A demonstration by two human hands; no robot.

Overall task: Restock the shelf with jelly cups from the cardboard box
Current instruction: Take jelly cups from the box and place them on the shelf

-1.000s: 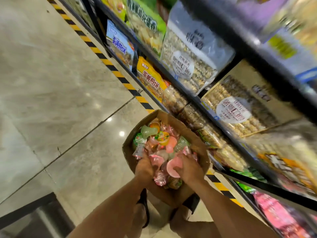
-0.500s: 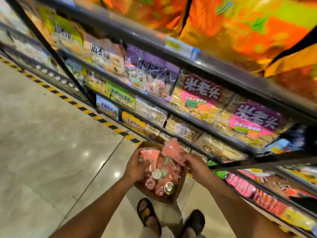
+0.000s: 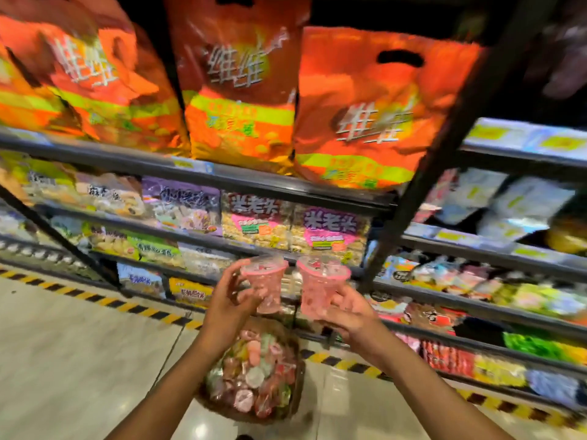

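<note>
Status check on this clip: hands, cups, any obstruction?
Left hand grips one pink jelly cup, right hand grips a second pink cup. Both rims up, above the cardboard box of cups on the floor. Nothing between cups and shelf.

The left jelly cup (image 3: 265,287) and the right jelly cup (image 3: 319,290) are both showing translucent pink, with a faint speckled pattern on their sides; the loose cups (image 3: 254,376) in the cardboard box (image 3: 300,385) are mixing pink, red, pale green and white against the box's brown; the big bags (image 3: 241,90) are glowing orange-red, each carrying a yellow-green band and white characters; a purple bag (image 3: 181,201) is showing dark lettering; the beige packs (image 3: 330,233) are wearing magenta labels with white characters; the shelf frame (image 3: 444,138) is showing black; the floor (image 3: 79,360) is gleaming pale grey-beige; the floor tape (image 3: 95,298) is running in yellow and black stripes
</note>
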